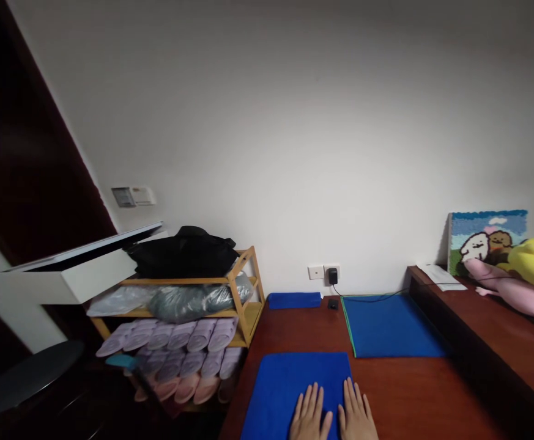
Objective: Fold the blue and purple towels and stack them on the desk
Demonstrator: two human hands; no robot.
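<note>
A blue cloth (285, 385) lies spread flat on the reddish-brown wooden table (413, 397), its lower part cut off by the bottom of the view. My left hand (310, 415) rests palm down on the cloth with its fingers stretched out. Beside it, my right hand (356, 412) lies flat across the cloth's right edge, fingers extended and slightly apart. Neither hand grips anything. Farther back is a second blue cloth (390, 327) with a green edge, laid flat. A folded blue cloth (294, 300) sits against the wall at the back left.
A black plug (333, 276) sits in the wall socket, its thin cable running right. Left of the table stands a wooden rack (243, 305) with slippers (202, 333) and a black bag (186, 253). On the raised right surface are a pink plush toy (514, 293) and a tufted picture (487, 235).
</note>
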